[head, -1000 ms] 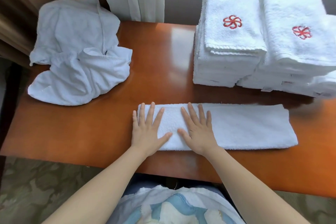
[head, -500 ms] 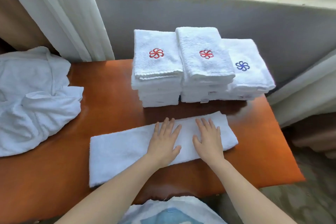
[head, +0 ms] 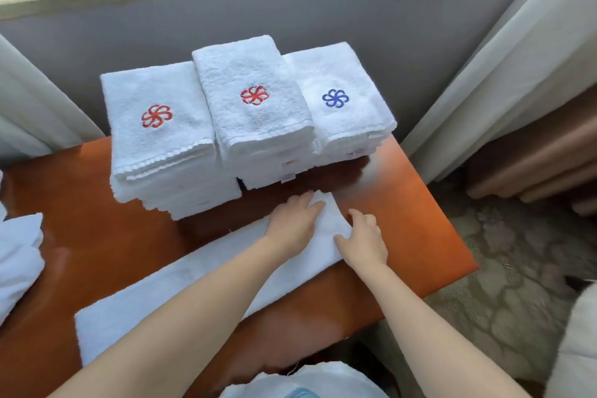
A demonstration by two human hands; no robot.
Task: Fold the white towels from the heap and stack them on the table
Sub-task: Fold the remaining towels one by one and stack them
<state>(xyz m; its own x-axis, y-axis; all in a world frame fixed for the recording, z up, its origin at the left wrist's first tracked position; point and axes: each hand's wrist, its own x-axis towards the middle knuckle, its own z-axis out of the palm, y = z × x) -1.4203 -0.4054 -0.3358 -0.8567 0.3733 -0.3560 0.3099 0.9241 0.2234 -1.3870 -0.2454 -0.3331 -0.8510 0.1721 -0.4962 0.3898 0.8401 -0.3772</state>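
Left hand (head: pixel 292 223): fingers laid flat on towel (head: pixel 193 284).
Right hand (head: pixel 365 236): placed at towel end by table (head: pixel 420 220) right edge; grip cannot be told.

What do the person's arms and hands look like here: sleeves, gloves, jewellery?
The left forearm and right forearm are bare to the frame edge, no sleeves in view. The left hand and right hand wear no gloves; no rings or watch show.

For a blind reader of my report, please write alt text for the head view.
A person's left hand and right hand rest on the right end of a long towel on an orange table. Behind stand three stacks, two with red emblems, one blue. A heap lies at left.
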